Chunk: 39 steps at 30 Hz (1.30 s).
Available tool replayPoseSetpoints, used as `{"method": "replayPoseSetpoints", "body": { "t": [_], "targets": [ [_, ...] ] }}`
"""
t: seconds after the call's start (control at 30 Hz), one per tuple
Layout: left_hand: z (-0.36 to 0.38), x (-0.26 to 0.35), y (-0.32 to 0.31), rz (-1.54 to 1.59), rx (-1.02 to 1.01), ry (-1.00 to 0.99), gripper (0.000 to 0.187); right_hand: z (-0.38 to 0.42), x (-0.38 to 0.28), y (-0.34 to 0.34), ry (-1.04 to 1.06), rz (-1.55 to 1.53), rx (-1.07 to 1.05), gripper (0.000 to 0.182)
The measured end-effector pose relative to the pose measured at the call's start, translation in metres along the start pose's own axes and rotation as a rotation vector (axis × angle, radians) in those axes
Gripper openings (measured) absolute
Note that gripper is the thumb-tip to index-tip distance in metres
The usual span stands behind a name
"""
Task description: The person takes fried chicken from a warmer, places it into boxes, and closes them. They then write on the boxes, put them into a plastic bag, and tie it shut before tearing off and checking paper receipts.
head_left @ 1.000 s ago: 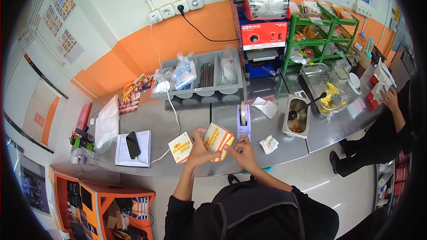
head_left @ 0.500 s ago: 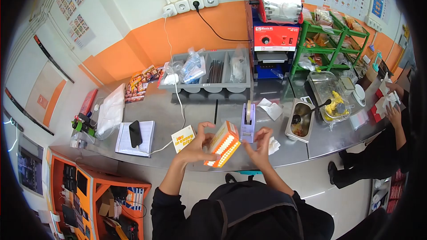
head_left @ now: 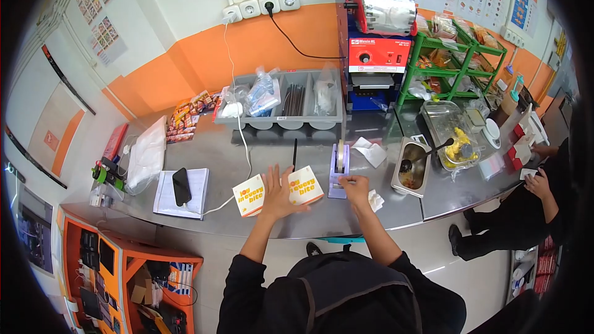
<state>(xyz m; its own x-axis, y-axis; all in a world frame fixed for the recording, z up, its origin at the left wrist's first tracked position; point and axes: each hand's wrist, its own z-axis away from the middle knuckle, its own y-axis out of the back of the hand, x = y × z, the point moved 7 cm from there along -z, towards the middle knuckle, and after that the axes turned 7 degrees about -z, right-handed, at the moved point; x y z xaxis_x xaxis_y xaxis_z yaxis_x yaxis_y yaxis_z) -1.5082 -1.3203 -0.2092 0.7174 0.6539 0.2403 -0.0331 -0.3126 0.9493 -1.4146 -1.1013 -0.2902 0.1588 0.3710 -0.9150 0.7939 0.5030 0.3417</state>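
Note:
Two white-and-orange cardboard food boxes, a left one (head_left: 251, 194) and a right one (head_left: 305, 187), lie side by side near the counter's front edge, lettering up. My left hand (head_left: 278, 196) rests across their inner edges with its fingers spread, partly covering both. A purple tape dispenser (head_left: 338, 159) with a roll of tape stands to the right of the boxes. At its near end, my right hand (head_left: 356, 190) has its fingers pinched together by the cutter, on the tape's end; the strip itself is hard to make out. A black stick (head_left: 295, 151) lies behind the right box.
A phone (head_left: 181, 187) lies on a notebook (head_left: 197, 195) at left. Behind are a grey divided tray (head_left: 260, 125) and a cup sealer (head_left: 378, 55). To the right stand a metal pan (head_left: 408, 176), a glass dish (head_left: 436, 117) and a co-worker's hand (head_left: 537, 184).
The box in my left hand has been set down beside the other one, and that hand has opened over both. My right hand has moved to the tape dispenser's near end.

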Motion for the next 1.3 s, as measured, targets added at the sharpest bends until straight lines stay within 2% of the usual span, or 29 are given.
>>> {"method": "replayPoseSetpoints", "body": {
  "t": [0.03,0.1,0.23,0.3,0.33,0.4,0.43,0.5,0.63,0.7,0.73,0.83,0.9,0.93,1.0,1.03,1.07,1.1,1.13,1.17,1.23,1.3],
  "targets": [
    [0.004,-0.001,0.004,0.003,-0.001,0.001,0.11,-0.002,-0.001,0.002,0.0,0.003,-0.001,0.019],
    [0.016,-0.014,0.019,0.084,0.139,0.12,0.102,0.003,0.016,-0.01,-0.483,-0.538,-0.175,0.017],
    [0.063,-0.024,0.048,0.246,0.288,0.169,0.09,0.023,0.011,-0.006,-0.396,-0.586,-0.152,0.016],
    [0.092,-0.036,0.056,0.449,0.408,0.322,0.08,0.035,0.018,-0.006,-0.279,-0.407,-0.051,0.013],
    [0.107,-0.039,0.053,0.449,0.409,0.329,0.08,0.043,0.018,-0.009,-0.28,-0.405,-0.058,0.013],
    [0.143,-0.052,0.047,0.41,0.462,0.502,0.071,0.058,-0.001,0.006,-0.236,-0.298,0.107,0.008],
    [0.156,-0.051,0.044,0.409,0.466,0.513,0.071,0.059,0.004,0.005,-0.234,-0.296,0.096,0.008],
    [0.18,-0.053,0.043,0.369,0.448,0.596,0.065,0.064,0.015,-0.004,-0.304,-0.552,0.028,0.005],
    [0.199,-0.067,0.036,0.371,0.404,0.64,0.061,0.07,0.007,-0.003,-0.237,-0.554,0.107,0.01],
    [0.187,-0.075,0.038,0.312,0.422,0.515,0.058,0.067,0.001,0.0,-0.173,-0.313,0.173,0.014],
    [0.176,-0.082,0.038,0.266,0.417,0.458,0.06,0.065,0.0,-0.003,-0.17,-0.316,0.162,0.014],
    [0.129,-0.095,0.055,0.067,0.306,0.297,0.068,0.067,-0.018,0.004,0.043,-0.116,0.226,0.011],
    [0.095,-0.103,0.057,-0.12,0.231,0.136,0.078,0.067,-0.012,0.003,0.02,-0.048,0.213,0.01],
    [0.083,-0.114,0.052,-0.124,0.24,0.13,0.078,0.062,-0.008,0.001,-0.002,0.018,0.213,0.009],
    [0.059,-0.127,0.025,-0.123,0.064,0.012,0.082,0.075,0.031,0.004,-0.024,0.087,0.222,0.009],
    [0.05,-0.135,0.027,-0.128,0.088,0.007,0.082,0.072,0.038,-0.005,-0.034,0.155,0.22,0.009],
    [0.047,-0.141,0.014,-0.019,-0.044,0.0,0.082,0.077,0.022,-0.007,-0.022,0.152,0.225,0.009],
    [0.049,-0.144,0.001,0.092,-0.19,-0.011,0.082,0.094,-0.01,-0.002,-0.015,-0.061,0.205,0.01],
    [0.047,-0.149,0.0,0.092,-0.19,-0.018,0.082,0.106,-0.034,-0.007,-0.008,-0.276,0.186,0.01],
    [0.048,-0.151,-0.003,0.111,-0.195,-0.038,0.08,0.119,-0.043,-0.017,-0.016,-0.272,0.192,0.01],
    [0.05,-0.153,-0.009,0.121,-0.181,-0.077,0.077,0.142,-0.065,-0.058,0.07,-0.415,-0.117,0.01],
    [0.049,-0.152,-0.006,0.153,-0.208,-0.074,0.076,0.164,-0.075,-0.106,-0.009,-0.577,-0.349,0.01]
  ]
}}
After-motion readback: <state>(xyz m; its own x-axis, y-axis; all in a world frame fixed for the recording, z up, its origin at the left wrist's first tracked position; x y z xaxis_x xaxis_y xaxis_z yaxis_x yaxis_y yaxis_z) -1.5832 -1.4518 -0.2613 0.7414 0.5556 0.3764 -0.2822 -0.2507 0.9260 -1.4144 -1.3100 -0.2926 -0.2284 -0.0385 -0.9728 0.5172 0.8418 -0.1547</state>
